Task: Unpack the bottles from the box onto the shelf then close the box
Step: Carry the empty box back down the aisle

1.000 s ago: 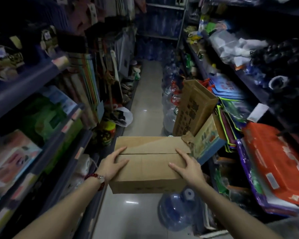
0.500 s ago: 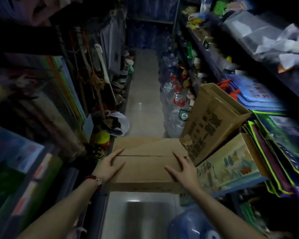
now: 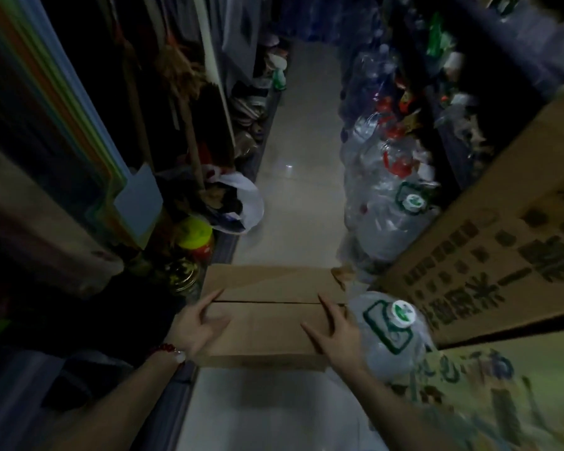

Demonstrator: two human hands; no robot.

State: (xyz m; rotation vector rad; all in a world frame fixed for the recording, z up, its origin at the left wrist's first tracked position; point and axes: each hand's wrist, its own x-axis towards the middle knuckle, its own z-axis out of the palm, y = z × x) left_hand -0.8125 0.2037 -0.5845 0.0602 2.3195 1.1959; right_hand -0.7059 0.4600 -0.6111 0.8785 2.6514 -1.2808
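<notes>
Fingers (image 3: 323,307) of both my hands stay spread flat on the shut box (image 3: 267,323), gripping nothing, as it sinks floorward, apparently finished.

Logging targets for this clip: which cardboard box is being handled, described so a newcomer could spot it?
Follow the pale floor of the aisle toward the camera to the plain cardboard box at its near end. Both flaps are shut, left hand and right hand flat on top; the larger box to its right carries dark print.

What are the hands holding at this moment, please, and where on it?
Both hands, left and right, rest flat on the closed top flaps of the cardboard box, near its side edges.
</notes>
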